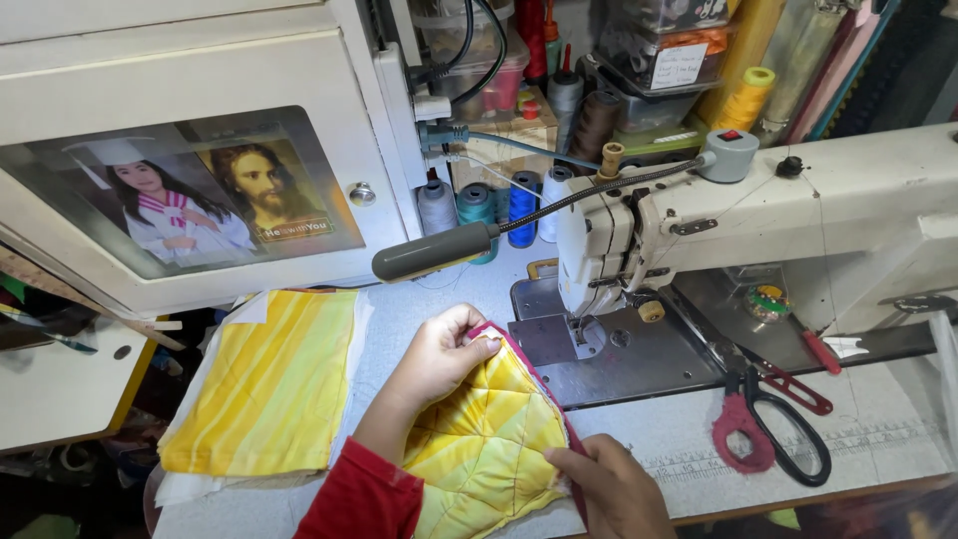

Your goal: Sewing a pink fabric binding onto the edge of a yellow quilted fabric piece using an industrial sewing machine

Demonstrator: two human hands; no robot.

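Gripping a quilted yellow fabric piece with pink edging (489, 439) in both hands, we are holding it on the pale tabletop (878, 419), just in front of the cream-white sewing machine (798, 210). Our left hand (434, 359), coming out of a red sleeve (364, 494), is pinching the top edge of the piece, its grip closed on the pink trim with the thumb on top. Our right hand (609, 489) is clamping the lower right edge, its grip closed on the fabric too, fingers curled over the seam. The piece is lying with its top corner close to the machine's steel needle plate (599, 349), not yet under the presser foot.

To the left, a stack of flat yellow striped fabric panels (269, 389) is resting on the tabletop, just beside our left arm. To the right, black-handled scissors with a red-wrapped loop (768, 429) are lying on the tabletop, well apart from our hands. A grey lamp on a flexible neck (434, 252) is hanging above the work, and spools of grey, teal, blue and white thread (494, 205) are standing behind it.
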